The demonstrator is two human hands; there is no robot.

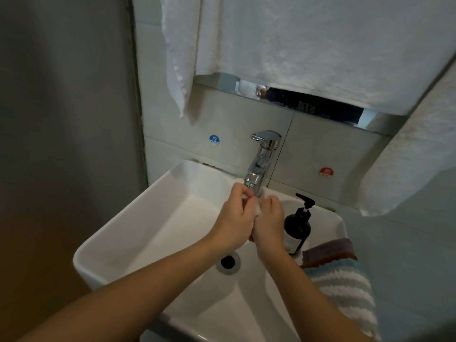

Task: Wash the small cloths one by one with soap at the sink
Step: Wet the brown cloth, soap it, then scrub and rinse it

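With both the left hand (235,219) and right hand (269,218) pinching a soapy cloth (332,211) between them under the faucet (261,166), slick suds could let it slip toward the drain (228,262) below.

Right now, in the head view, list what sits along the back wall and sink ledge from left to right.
Blue cold sticker → faucet → soap pump bottle → red hot sticker.

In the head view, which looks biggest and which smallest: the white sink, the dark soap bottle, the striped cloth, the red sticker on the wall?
Largest to smallest as they look:
1. white sink
2. striped cloth, though it lies nearer the camera, so this rank is less sure
3. dark soap bottle
4. red sticker
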